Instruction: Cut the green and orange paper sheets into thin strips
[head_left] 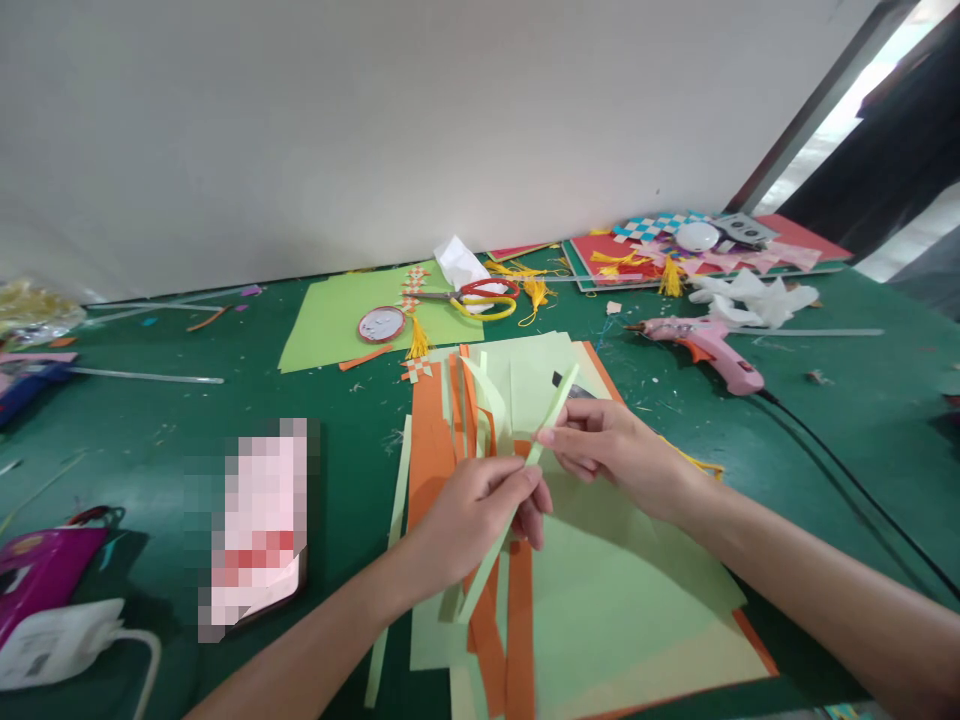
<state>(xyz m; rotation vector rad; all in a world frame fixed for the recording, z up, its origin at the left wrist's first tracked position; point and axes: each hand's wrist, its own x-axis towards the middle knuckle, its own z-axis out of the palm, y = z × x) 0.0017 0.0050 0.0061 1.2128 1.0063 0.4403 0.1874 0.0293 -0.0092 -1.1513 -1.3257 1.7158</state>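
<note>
A narrow pale green paper strip (484, 580) runs slantwise between both hands, held above a pile of paper. My left hand (487, 505) pinches it near the middle, its thumb on top. Higher up, my right hand (600, 440) grips the same strip between thumb and fingers. Beneath lie pale green paper sheets (622, 590) with orange paper strips (520, 630) and more green strips across their left part. A dark flat piece (581, 390) shows partly behind my right hand. Another pale green strip (390, 560) rests on the table left of the pile.
Red-and-yellow scissors (484, 300), a round tin (381, 324) and a yellow tassel (418, 338) lie on green paper (315, 320) behind. A pink glue gun (705, 350) with a black cable sits at right. A blurred-out phone (262, 520) and a white charger (60, 640) are at left.
</note>
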